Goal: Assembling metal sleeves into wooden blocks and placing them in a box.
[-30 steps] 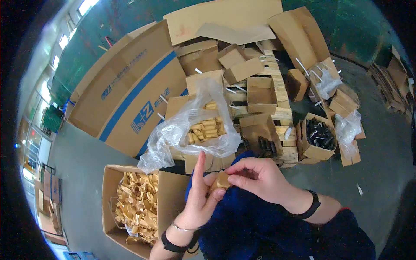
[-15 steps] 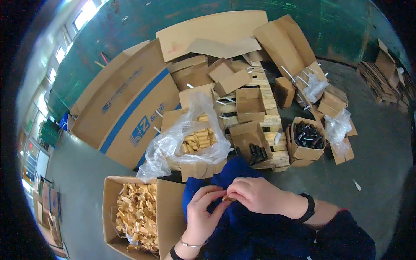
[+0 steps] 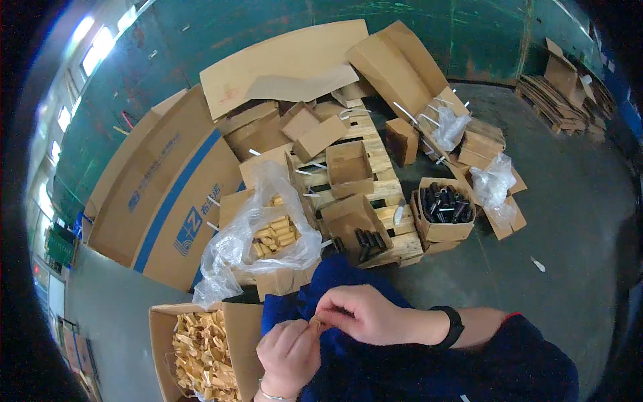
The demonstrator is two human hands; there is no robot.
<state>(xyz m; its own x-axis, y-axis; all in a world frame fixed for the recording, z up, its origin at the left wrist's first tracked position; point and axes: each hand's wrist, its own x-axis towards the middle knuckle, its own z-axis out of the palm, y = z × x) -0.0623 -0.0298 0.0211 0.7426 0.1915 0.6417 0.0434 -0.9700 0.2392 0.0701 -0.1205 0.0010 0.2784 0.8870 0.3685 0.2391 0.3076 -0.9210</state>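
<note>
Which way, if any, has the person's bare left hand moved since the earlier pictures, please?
Yes: the bare left hand has moved lower in view, away from the clear-plastic-draped brown cardboard carton.

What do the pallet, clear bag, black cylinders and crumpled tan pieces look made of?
Pallet: bare wood; pale, streaked slats.
Clear bag: thin plastic film; see-through, shiny wrinkles.
Black cylinders: glossy highlights; plastic or coated metal, can't tell.
Crumpled tan pieces: probably paper, slight sheen; creased, curled edges.
</note>
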